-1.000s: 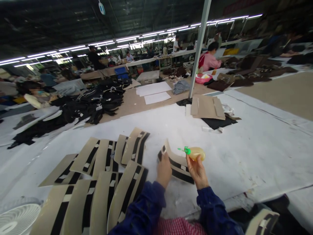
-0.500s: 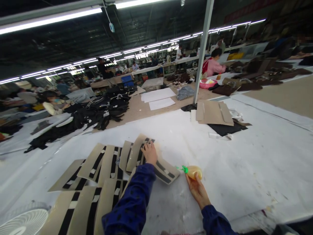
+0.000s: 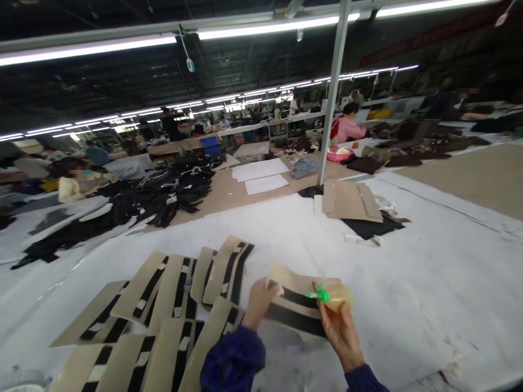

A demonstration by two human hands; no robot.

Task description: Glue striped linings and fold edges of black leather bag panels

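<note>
My left hand (image 3: 258, 300) pinches the left end of a tan curved piece with black stripes (image 3: 295, 306), holding it just above the white table (image 3: 429, 272). My right hand (image 3: 340, 330) grips a small yellow squeeze bottle with a green nozzle (image 3: 333, 295), its tip over the piece's right part. Several matching tan striped pieces (image 3: 171, 305) lie overlapped in rows to the left of my hands.
A metal pole (image 3: 332, 98) rises from the table ahead. Beside it lie cardboard sheets (image 3: 351, 200) on black fabric. A heap of black fabric (image 3: 163, 188) covers the far left. White paper sheets (image 3: 261, 174) lie on a brown table. Other people work at distant tables.
My left hand has drawn back from the row of pieces, bringing one striped piece toward me. My right hand has moved the bottle over it. The camera has tilted up slightly.
</note>
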